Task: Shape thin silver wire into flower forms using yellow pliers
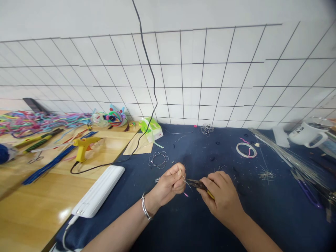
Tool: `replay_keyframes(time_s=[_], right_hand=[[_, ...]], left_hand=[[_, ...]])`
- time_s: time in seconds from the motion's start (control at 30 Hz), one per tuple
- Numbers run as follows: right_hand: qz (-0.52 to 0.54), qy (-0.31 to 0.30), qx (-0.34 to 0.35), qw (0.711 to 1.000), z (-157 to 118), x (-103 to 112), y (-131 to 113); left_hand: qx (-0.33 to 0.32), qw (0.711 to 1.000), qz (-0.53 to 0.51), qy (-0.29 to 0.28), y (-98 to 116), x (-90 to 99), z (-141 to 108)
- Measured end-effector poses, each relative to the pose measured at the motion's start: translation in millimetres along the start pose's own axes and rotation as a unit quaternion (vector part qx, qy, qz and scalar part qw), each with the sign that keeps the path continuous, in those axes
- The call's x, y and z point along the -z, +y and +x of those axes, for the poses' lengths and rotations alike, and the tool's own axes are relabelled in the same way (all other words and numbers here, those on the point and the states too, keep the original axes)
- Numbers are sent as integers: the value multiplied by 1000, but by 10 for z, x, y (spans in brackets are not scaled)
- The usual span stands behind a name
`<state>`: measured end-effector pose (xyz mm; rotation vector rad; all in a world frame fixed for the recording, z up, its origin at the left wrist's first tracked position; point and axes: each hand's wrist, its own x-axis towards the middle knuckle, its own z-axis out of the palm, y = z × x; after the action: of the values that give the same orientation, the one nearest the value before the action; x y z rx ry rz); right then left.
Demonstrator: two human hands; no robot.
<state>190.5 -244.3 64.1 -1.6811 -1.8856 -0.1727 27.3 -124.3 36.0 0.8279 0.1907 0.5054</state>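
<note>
– Doing what with left hand (172, 183)?
– Pinching thin wire (187, 182), curled tight, pliers (195, 183) near at three o'clock. Flower-shaped wire outline (159, 165) at eleven o'clock, on surface (189, 227).
– With right hand (221, 194)?
– Closed round pliers, aimed at nine o'clock. Can't tell about tip-to-wire contact.

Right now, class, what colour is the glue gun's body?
The glue gun's body is yellow; it shows best in the head view, left of centre.

Left fingers (175, 169) pinching thin wire (185, 180), right fingers (209, 184) around pliers (195, 183), flower-shaped wire ring (158, 165) on blue cloth (183, 227)
</note>
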Motion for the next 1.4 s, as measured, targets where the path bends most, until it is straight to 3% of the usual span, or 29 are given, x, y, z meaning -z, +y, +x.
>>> replay_keyframes(time_s=[0.3, 0.67, 1.07, 1.27, 1.4], right_hand=[[23, -16, -2, 1000, -6, -22, 6], [11, 23, 21, 999, -14, -19, 11], [-30, 7, 36, 999, 7, 38, -19], [-4, 19, -38, 999, 34, 9, 54], [131, -54, -88, 986, 50, 21, 34]], left_hand=[[-7, 1000, 13, -1, -18, -3, -3], [-9, 1000, 23, 2, -18, -6, 7], [-56, 995, 52, 57, 37, -8, 31], [-50, 996, 67, 37, 79, 60, 36], [-30, 997, 70, 23, 43, 69, 31]])
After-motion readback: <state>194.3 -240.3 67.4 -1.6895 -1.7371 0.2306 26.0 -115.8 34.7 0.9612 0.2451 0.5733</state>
